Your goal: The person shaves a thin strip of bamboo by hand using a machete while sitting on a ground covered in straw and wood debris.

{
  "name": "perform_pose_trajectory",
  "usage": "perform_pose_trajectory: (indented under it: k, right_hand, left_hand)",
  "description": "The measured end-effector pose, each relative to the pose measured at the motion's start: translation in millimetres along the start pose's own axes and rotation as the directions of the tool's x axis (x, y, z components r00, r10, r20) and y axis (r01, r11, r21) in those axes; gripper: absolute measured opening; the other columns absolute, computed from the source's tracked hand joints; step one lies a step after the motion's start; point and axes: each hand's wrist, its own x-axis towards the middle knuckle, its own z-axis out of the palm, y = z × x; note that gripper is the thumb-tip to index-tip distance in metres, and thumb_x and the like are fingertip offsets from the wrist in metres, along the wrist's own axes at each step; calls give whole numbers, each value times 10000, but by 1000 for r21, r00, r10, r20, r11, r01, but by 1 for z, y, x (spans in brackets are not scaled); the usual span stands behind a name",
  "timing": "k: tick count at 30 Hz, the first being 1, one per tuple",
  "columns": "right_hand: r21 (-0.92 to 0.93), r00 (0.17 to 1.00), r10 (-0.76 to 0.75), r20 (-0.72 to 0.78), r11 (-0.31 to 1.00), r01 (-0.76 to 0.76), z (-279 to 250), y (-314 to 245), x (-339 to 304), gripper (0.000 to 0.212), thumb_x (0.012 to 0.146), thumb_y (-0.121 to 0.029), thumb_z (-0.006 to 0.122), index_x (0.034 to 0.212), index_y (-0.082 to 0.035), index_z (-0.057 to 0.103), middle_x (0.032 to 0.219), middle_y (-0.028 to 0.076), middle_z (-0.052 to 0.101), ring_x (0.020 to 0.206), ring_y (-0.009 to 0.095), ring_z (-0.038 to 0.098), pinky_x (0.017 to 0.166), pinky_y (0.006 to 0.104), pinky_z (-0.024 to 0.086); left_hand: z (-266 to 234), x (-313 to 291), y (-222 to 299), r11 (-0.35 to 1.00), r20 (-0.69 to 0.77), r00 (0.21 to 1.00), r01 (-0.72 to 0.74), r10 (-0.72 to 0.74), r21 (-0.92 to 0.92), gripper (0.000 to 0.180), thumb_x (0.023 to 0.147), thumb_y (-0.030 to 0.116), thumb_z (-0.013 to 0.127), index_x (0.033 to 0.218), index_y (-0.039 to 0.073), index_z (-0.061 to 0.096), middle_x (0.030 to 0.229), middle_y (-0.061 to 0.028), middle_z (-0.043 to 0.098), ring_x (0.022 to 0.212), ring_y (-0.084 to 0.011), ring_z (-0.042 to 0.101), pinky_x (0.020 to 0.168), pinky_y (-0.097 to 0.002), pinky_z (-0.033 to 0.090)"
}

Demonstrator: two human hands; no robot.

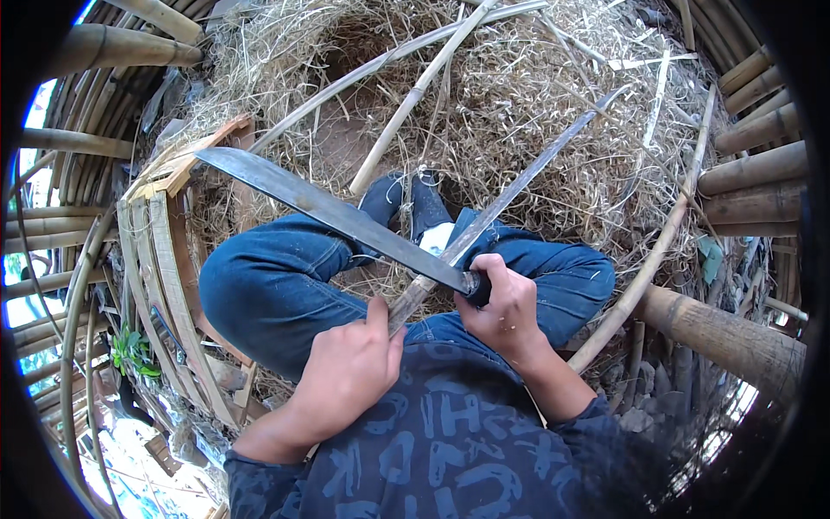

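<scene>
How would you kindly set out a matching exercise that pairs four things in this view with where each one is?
Things:
1. machete
2. greyish wooden strip
3. green plant
4. dry straw

Places:
A. below mid-height, toward the picture's left edge
B. in the left hand, passing under a blade
C. spread across the upper part of the picture
D. gripped by its dark handle in the right hand

Pairs: 1-D, 2-B, 3-A, 4-C.
</scene>
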Motion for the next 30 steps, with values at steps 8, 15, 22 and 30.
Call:
perform_pose_trajectory:
  k: [8, 15, 22, 30]
  right_hand:
    - [-89, 997, 75, 35, 993, -72, 10, 28, -6, 225, 654, -149, 731, 799, -84, 572, 632, 121, 588, 635, 313, 630, 571, 417, 485]
    - [-231, 996, 60, 60, 972, -45, 4, 32, -8, 226, 607, -134, 727, 776, -96, 582, 683, 93, 612, 667, 293, 634, 599, 398, 488]
    - [-339, 996, 70, 48, 940, -50, -5, 50, -12, 252, 575, -124, 731, 771, -97, 575, 699, 78, 608, 674, 276, 634, 605, 390, 498]
    - [-356, 997, 63, 42, 934, -45, -9, 55, -13, 274, 551, -112, 739, 773, -99, 579, 705, 69, 604, 681, 270, 631, 612, 385, 498]
  left_hand:
    - [23, -1, 1, 987, 58, 998, -6, 15, -160, 244, 926, 167, 540, 1013, -53, 482, 623, -218, 601, 595, -410, 614, 545, -491, 486]
    - [39, -3, -2, 972, 43, 999, -22, 33, -234, 195, 928, 124, 525, 972, -55, 462, 626, -237, 588, 600, -427, 602, 548, -502, 477]
    - [44, -1, -1, 956, 78, 995, -40, 66, -292, 154, 934, 85, 515, 951, -52, 449, 618, -248, 568, 607, -435, 588, 546, -503, 459]
    - [43, -1, 0, 945, 67, 995, -52, 78, -322, 141, 934, 70, 512, 946, -52, 444, 626, -256, 565, 612, -438, 584, 544, -507, 446]
